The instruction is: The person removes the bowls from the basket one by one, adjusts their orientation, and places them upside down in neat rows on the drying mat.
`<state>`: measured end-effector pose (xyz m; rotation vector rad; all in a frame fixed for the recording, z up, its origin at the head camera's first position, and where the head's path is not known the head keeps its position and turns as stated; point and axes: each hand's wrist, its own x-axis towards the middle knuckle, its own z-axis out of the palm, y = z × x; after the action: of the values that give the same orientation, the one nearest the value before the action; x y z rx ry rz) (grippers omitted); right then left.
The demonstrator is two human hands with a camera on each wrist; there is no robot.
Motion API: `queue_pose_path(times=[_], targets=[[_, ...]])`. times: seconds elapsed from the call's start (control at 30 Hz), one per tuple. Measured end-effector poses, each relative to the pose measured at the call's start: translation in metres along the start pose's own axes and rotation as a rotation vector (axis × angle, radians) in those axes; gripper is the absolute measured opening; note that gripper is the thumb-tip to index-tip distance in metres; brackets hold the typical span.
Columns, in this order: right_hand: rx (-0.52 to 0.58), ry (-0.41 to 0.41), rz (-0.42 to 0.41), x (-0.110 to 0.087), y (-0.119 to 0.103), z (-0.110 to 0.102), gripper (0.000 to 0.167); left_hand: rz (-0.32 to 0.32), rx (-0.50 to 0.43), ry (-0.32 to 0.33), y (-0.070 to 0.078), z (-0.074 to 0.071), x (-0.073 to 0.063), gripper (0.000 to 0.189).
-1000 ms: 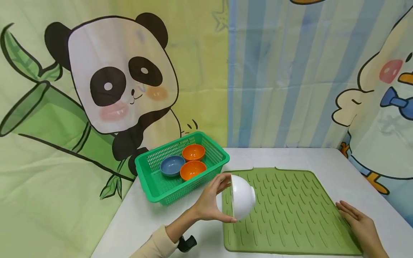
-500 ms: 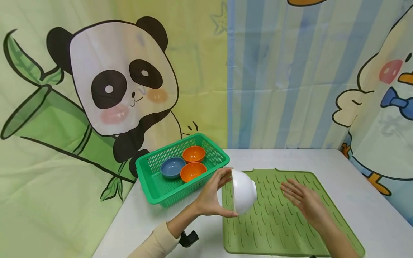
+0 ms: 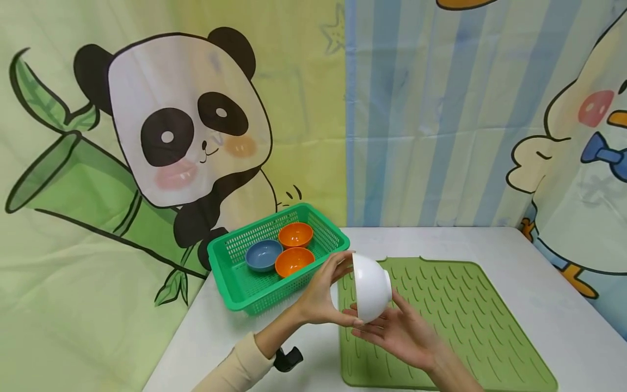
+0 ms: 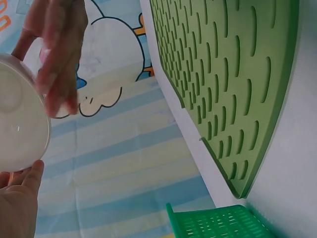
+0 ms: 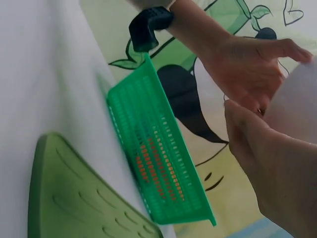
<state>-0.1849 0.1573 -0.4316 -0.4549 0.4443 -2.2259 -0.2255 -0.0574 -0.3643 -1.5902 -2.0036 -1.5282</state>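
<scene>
A white bowl [image 3: 371, 288] is held up on its side above the green mat [image 3: 441, 326], its foot facing right and its mouth facing left. My left hand [image 3: 317, 296] grips it by the rim, thumb below and fingers above. My right hand [image 3: 409, 336] is at the lower right of the bowl, its thumb beside the foot and its loosely extended fingers reaching under the bowl. In the left wrist view the right hand [image 4: 59, 54] is blurred at the rim, and the inside of the bowl [image 4: 20, 124] shows.
To the left stands a green basket [image 3: 235, 296] holding a blue bowl [image 3: 263, 256] and two orange bowls [image 3: 296, 235]. The ridged mat lies on the white table [image 3: 210, 348]. A printed curtain [image 3: 313, 136] hangs behind. A black wrist-camera mount [image 3: 288, 359] is on the left wrist.
My right hand has come from the mat's right edge, leftward across the mat, to the bowl. The left hand has kept hold of the white bowl and risen slightly.
</scene>
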Motion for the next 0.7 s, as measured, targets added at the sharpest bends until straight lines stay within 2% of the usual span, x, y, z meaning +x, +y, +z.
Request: queue_pose_path(times=[0.13,0.27,0.43,0.7], targets=[[0.062,-0.029,-0.035,0.0037,0.0076,0.0020,0.066,-0.002,-0.005,0.001,-0.0001,0.0001,0.0006,0.101],[0.106,-0.023,-0.056,0.0050,0.0095,0.0032,0.066,0.001,0.001,-0.002,0.0002,-0.0002,0.0009,0.104],[0.124,-0.032,-0.050,0.0063,0.0091,0.0035,0.066,-0.002,-0.004,0.010,0.0003,-0.0018,0.0004,0.098],[0.136,-0.013,-0.048,0.0079,0.0078,0.0050,0.065,-0.007,-0.007,0.031,0.0007,-0.0026,-0.0010,0.098]])
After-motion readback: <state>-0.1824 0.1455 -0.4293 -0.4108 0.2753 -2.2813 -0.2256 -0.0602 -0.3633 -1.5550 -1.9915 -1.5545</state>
